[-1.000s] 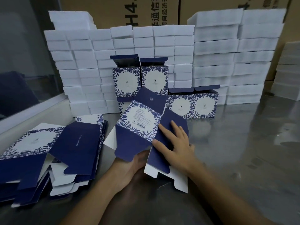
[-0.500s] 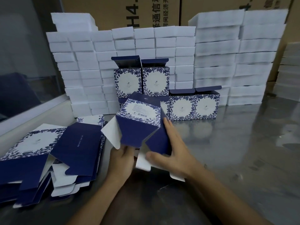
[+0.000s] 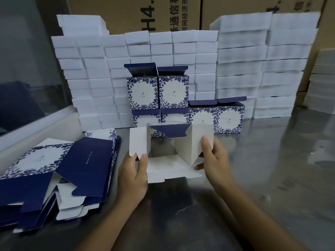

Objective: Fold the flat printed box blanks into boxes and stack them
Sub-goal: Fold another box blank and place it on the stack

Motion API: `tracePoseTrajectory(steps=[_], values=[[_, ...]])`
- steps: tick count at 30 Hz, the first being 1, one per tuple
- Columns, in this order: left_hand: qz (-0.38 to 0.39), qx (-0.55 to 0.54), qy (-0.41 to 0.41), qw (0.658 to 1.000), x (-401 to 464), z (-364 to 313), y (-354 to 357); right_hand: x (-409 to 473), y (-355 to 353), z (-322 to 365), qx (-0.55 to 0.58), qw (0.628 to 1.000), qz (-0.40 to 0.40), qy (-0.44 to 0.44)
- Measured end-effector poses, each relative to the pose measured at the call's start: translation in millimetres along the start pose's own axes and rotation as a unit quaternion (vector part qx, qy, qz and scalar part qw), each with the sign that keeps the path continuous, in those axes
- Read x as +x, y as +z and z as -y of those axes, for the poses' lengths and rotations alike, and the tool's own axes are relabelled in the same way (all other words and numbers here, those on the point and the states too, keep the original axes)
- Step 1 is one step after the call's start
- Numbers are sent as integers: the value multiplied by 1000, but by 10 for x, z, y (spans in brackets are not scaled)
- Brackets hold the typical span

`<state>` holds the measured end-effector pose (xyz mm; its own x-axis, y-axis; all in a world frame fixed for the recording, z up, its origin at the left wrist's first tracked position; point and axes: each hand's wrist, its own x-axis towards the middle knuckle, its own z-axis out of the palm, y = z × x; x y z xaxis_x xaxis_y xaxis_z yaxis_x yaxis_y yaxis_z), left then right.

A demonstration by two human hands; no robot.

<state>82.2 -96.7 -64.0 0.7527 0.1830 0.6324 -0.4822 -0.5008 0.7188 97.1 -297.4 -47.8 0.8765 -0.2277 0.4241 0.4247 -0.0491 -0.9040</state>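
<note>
head view: at frame centre the half-opened box [image 3: 172,151] faces its open end toward the person. left hand [image 3: 135,171] pinches its left flap, right hand [image 3: 214,160] pinches the right flap; bottom flap lies between them.

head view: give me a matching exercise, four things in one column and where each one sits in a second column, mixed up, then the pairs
Things:
1. flat blanks
2. half-folded box
3. finished boxes
4. white foam blocks

Places:
A. stacked along the back, in front of brown cartons
B. piled on the table at the left
C. held between both hands
D. stacked in two tiers in front of the foam

Pairs: 1-B, 2-C, 3-D, 4-A
</note>
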Motion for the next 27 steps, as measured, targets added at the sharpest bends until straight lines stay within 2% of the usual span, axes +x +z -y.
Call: tracePoseTrajectory(steps=[4, 6, 10, 13, 16, 22, 24, 27], values=[[1, 19, 11, 1000, -24, -27, 18, 51, -44, -37, 35, 992, -105, -55], [-8, 33, 23, 999, -33, -31, 32, 73, -44, -48, -8, 991, -106, -86], [-61, 30, 27, 997, -7, -17, 8, 94, -40, -105, -46, 994, -6, -95], [-97, 25, 29, 995, 14, -15, -13, 71, -35, -124, -118, 985, 80, -97], [-117, 26, 6, 993, 33, 8, -9, 46, -23, -116, -200, 964, 151, -93], [-128, -5, -39, 991, 61, 79, -32, 40, -60, -158, -280, 907, 308, -66], [-123, -2, -36, 992, 53, 77, -22, 26, -44, -199, -250, 919, 292, -84], [-111, 4, -12, 994, 40, 62, -11, 35, -15, -208, -196, 951, 200, -133]])
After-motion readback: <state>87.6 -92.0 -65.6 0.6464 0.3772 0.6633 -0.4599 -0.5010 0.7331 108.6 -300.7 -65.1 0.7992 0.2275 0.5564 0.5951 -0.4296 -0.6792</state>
